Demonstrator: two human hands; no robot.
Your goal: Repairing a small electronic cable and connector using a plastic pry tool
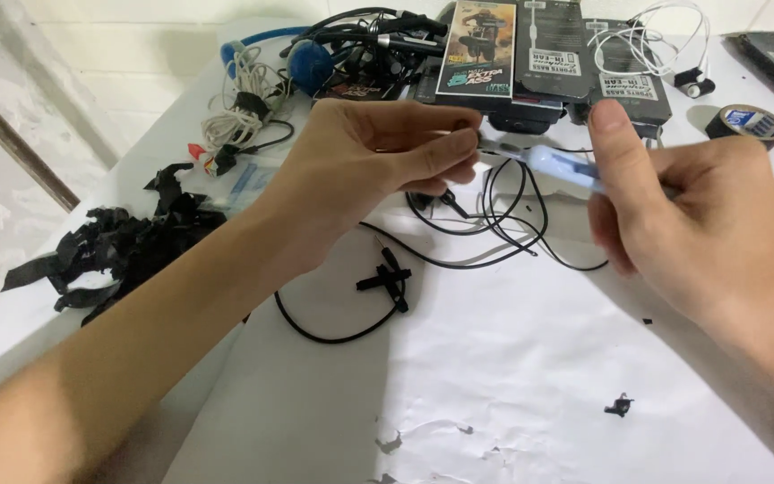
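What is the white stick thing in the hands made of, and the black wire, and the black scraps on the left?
The white stick looks like smooth, glossy plastic, though it is blurred. The right hand holds it while the left hand pinches its tip. The black wire seems rubbery or plastic-coated, as it bends in soft loops. The black scraps look like thin crumpled tape or film, curled and slightly shiny.

White paper (539, 376) covers the table, flecked with black scraps. Black cable (485, 224) loops across it. The tool (557, 166) between the hands shows pale blue and white. Black torn tape (118, 242) heaps at the side. White cords (235, 112) are bundled behind, blue headphone pads (311, 64) beside them, dark boxes (548, 49) beyond.
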